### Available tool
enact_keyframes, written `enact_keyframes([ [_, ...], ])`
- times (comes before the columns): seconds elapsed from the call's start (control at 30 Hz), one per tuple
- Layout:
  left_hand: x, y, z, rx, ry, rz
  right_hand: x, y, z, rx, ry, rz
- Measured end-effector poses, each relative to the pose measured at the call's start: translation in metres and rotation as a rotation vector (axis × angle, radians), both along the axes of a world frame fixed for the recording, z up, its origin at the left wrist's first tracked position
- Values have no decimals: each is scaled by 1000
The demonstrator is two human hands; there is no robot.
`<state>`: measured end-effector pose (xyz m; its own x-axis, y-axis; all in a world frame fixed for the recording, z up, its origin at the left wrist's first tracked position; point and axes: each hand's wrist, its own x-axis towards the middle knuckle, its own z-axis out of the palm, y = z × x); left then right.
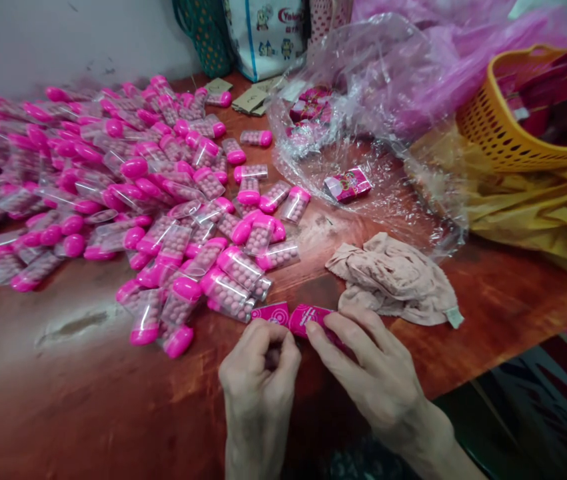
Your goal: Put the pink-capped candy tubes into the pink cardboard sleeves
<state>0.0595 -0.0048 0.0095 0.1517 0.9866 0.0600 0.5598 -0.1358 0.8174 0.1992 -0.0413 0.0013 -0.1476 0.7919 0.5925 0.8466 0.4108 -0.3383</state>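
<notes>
Pinched between both hands, a small flat pink printed packet point(297, 319) sits just above the near edge of the reddish-brown wooden table point(88, 400). The left hand point(259, 373) curls its fingers closed around the packet's left end, thumb tucked in, while the right hand point(370, 373) presses fingertips shut over the right end; the middle of the packet shows between them. It looks light and thin, probably glossy card or foil that could slip or crease, so a hold by the short ends with the pads, as here, seems the safest place to grip.

Just beyond the hands lies a wide heap of clear plastic capsule tubes with bright pink caps point(113, 193), filled with small pale beads, spreading across the left of the table. A crumpled beige cloth point(393, 280) rests right of the packet, nearly touching the right hand's fingers. Farther back a crinkled clear plastic bag point(363, 120) holds another pink packet point(348, 185), and an orange perforated plastic basket point(508, 133) stands at the far right on yellow sheeting point(538, 213).
</notes>
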Motion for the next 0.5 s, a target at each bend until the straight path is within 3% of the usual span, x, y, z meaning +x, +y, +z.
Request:
enact_keyframes([
  [0.13, 0, 0, -5, -49, -44, 28, 2, -2, -7, -10, 35, -17],
  [0.27, -2, -2, -7, -136, -277, 128, 5, -2, -16, -73, 232, -23],
  [0.37, -3, -2, -4, -235, -418, 100, 6, -1, -18, -74, 355, -52],
  [0.5, -1, 0, -6, -315, -527, 105, 2, -4, -18, -81, 368, -57],
])
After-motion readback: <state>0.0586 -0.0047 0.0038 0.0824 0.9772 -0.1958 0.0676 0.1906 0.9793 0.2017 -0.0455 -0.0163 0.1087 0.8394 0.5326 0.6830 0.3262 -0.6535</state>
